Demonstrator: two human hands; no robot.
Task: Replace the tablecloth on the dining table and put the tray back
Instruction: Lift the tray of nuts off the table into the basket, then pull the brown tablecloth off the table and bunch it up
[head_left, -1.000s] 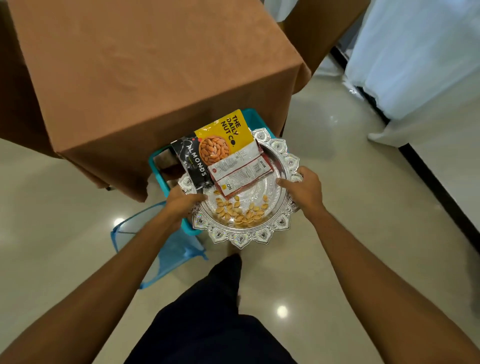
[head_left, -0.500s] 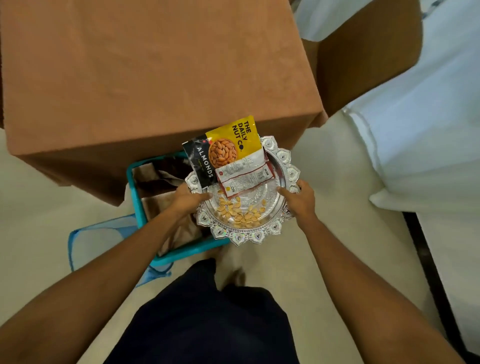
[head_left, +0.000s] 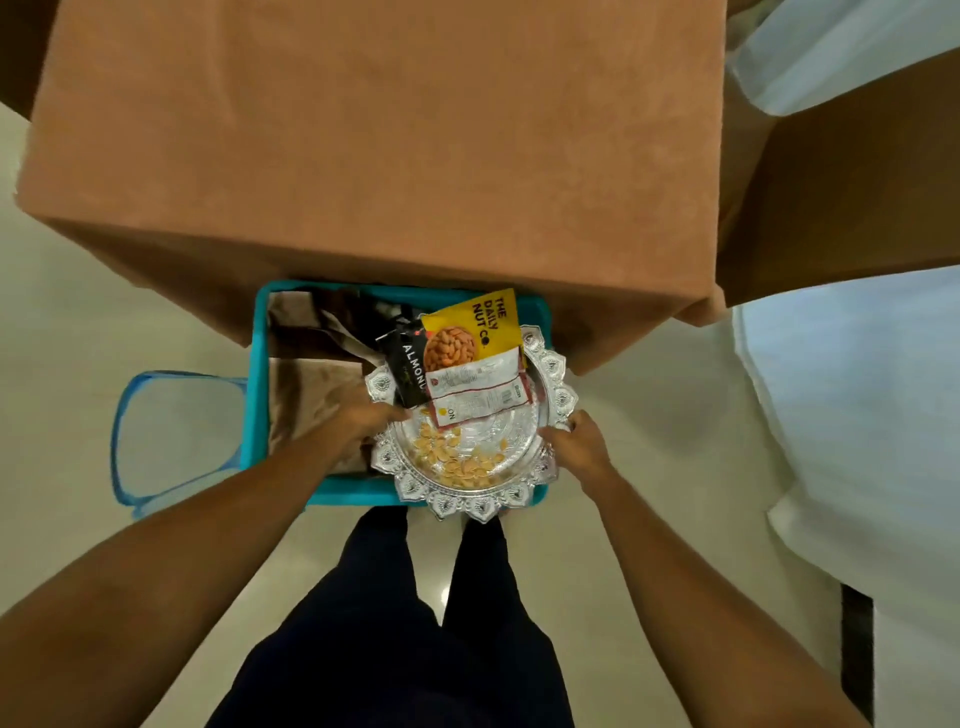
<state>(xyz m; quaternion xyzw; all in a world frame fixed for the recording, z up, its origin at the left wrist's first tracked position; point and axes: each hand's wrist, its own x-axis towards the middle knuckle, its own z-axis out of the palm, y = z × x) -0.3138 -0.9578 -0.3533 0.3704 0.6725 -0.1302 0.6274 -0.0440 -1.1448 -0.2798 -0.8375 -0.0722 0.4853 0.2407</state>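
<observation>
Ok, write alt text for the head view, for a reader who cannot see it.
Seen from above, a person's left hand and right hand grip the rim of an ornate silver tray holding an almond packet and loose nuts. The tray is over a teal bin with brown cloth inside, in front of a spread brown tablecloth.

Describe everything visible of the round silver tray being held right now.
The round silver tray looks like shiny embossed metal, its rim scalloped into petals. The left hand grips its left rim, the right hand its right rim, holding it about level over a teal plastic bin beside the brown-clothed table. Loose nuts lie in its near half; a yellow-and-black almond packet and a white-labelled packet cover its far half.
</observation>
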